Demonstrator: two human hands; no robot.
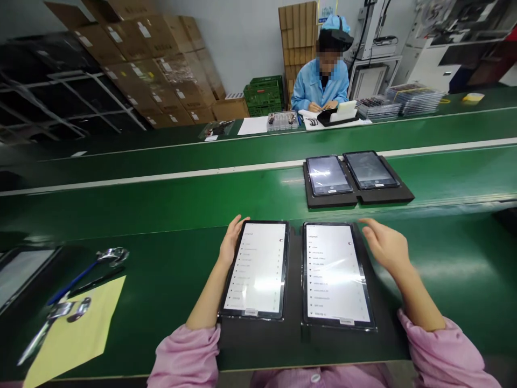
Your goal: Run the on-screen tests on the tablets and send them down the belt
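Two tablets with lit white screens lie side by side on a black foam tray [258, 345] in front of me. A list headed "Internet" shows on both the left tablet [258, 269] and the right tablet [335, 275]. My left hand [232, 242] rests along the upper left edge of the left tablet, its fingers stretched out past the edge. Beside the upper right corner of the right tablet is my right hand [385, 245], index finger extended, the other fingers partly curled. Nothing shows in its grasp, and whether it touches the tablet edge is unclear.
Beyond the lit pair, two dark-screened tablets [329, 175] sit on another black foam tray [333, 202]. At left lie a yellow sheet [81, 334], a blue pen [75, 283] and another tablet [24, 272]. Across the green bench, a person in blue [321, 81] works at small items.
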